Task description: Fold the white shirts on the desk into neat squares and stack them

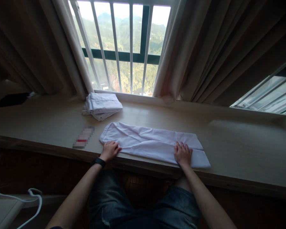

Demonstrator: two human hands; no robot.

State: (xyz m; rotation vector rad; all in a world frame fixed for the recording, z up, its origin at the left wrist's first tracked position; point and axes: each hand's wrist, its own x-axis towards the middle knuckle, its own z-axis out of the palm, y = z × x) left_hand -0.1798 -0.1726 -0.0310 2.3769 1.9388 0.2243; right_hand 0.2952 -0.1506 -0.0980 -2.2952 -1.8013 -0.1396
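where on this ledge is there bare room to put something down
Widest bare patch: the wooden ledge right of the white garment, toward the right window. Another lies at far left, left of the folded stack. Crowded: the middle, where left hand and right hand press the garment.

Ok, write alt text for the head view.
Both hands, left hand and right hand, press flat on a long white cloth spread on a wooden windowsill counter. A folded white stack lies behind, by the barred window.
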